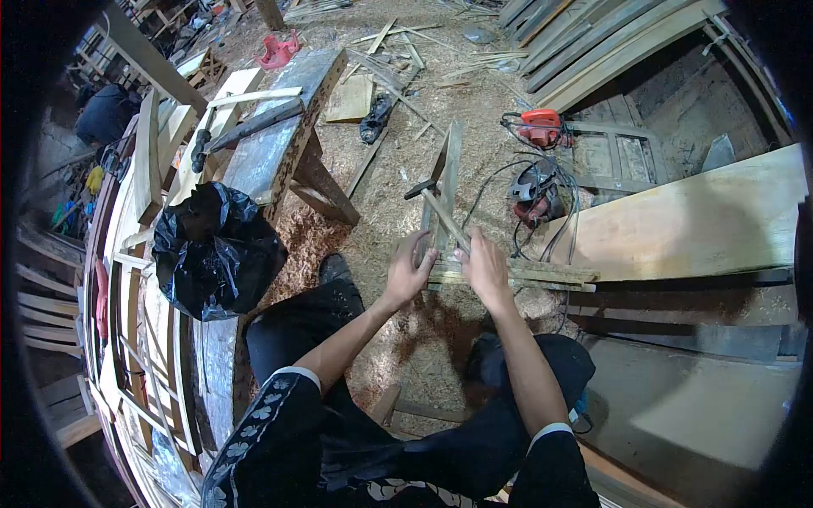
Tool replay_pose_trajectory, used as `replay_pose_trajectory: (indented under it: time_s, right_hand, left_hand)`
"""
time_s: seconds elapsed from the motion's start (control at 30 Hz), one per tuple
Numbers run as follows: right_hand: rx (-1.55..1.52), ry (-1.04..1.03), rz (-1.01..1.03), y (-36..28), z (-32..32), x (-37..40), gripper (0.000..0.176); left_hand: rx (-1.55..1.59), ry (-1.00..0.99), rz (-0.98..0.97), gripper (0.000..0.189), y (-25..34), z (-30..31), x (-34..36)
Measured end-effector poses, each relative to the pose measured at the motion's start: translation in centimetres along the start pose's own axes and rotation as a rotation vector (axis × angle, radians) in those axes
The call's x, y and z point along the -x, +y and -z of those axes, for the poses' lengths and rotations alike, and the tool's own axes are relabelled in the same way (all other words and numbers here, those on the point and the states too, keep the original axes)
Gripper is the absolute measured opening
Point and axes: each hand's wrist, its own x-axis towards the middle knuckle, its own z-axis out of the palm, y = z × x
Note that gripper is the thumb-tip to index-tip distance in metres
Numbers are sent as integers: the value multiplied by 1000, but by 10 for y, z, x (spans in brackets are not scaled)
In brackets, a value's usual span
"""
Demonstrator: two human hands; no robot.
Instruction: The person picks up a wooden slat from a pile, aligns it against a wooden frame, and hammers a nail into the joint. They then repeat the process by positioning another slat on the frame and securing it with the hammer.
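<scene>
My right hand point(485, 267) is wrapped round the wooden handle of a hammer point(444, 217). The dark hammer head points away from me and to the left, over thin upright-lying wooden strips point(453, 165). Just left of the handle is my left hand point(408, 273), its thumb and fingers apart, with fingertips right at the near end of those strips. Below both hands, a small stack of wooden slats point(542, 272) runs crosswise to the right, partly hidden by my right hand.
A wooden bench point(279, 135) and a black plastic bag point(218, 254) stand left. To the right are corded power tools, one orange point(542, 127), and a wide board point(694, 216). Shavings cover the floor, with scattered offcuts. A person point(108, 114) is at the far left.
</scene>
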Motion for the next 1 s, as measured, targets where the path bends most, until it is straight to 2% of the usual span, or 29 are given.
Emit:
replay_pose_trajectory:
  time_s: [0.03,0.1,0.17,0.27,0.3,0.37,0.43,0.5,0.53,0.6,0.63,0.7,1.0]
  right_hand:
    - [-1,72,53,2,-5,2,44]
    - [-14,145,102,2,-3,10,39]
    - [-20,213,154,-7,11,22,33]
    - [-92,337,88,-15,22,47,31]
    - [-80,336,95,-12,17,59,31]
    - [-248,245,4,-4,6,84,33]
    - [-240,303,46,-13,5,111,36]
    - [-493,266,-46,-25,0,134,36]
    - [-495,264,-38,-32,-3,145,36]
    - [-544,147,-243,-40,-7,165,36]
    - [-544,147,-241,-40,-11,170,36]
    - [-552,185,-174,-38,-17,174,37]
    - [-497,122,-217,-44,-4,166,36]
  left_hand:
    - [1,4,1,42,-1,-3,1]
    - [-466,-45,-70,53,-1,-9,6]
    - [-488,-74,-65,53,0,-9,6]
    - [-494,-147,-72,54,5,-5,4]
    - [-481,-188,-90,54,6,-5,2]
    - [-504,-197,-104,53,5,-4,-1]
    - [-532,-216,-118,53,6,-7,0]
    - [-522,-213,-130,54,5,-4,-2]
    - [-595,-204,-129,54,7,-3,-2]
    - [-532,-266,-69,53,13,3,-2]
    - [-465,-339,-19,53,17,7,-3]
    - [-450,-316,-38,53,17,6,-1]
    - [-457,-284,-61,52,12,1,-1]
